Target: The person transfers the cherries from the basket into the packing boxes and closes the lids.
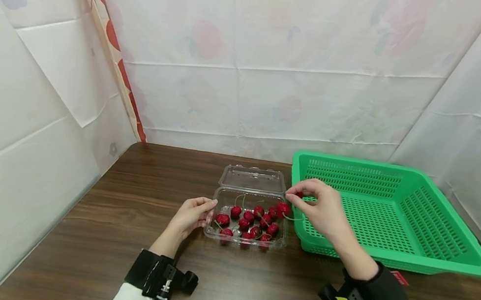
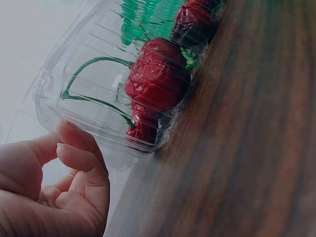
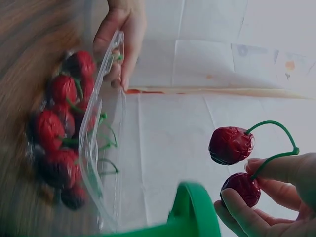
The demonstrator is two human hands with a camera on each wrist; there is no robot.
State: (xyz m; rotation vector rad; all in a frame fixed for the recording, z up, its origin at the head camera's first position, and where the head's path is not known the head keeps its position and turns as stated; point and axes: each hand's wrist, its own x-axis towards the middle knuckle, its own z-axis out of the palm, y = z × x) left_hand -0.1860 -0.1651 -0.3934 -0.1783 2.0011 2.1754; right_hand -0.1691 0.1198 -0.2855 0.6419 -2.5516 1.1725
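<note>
A hinged clear plastic box [image 1: 212, 232] with its lid [image 1: 254, 179] folded back stands on the table. Inside lie several red cherries [image 1: 244, 224] with green stems. My left hand [image 1: 190, 217] holds the box's left rim between thumb and curled fingers. Above the box's right edge, my right hand [image 1: 320, 206] pinches one cherry [image 3: 241, 189] of a pair between thumb and fingers. Its twin cherry [image 3: 231, 145] hangs free beside the fingertips, joined to it by a bent green stem [image 3: 284, 128].
A green slotted basket [image 1: 441, 264] stands right of the box, its near left rim partly under my right hand. The dark wood table [image 1: 127, 206] ends at a white sheet [image 1: 250, 106] behind and at both sides. A small red tag [image 1: 400, 278] shows by my right wrist.
</note>
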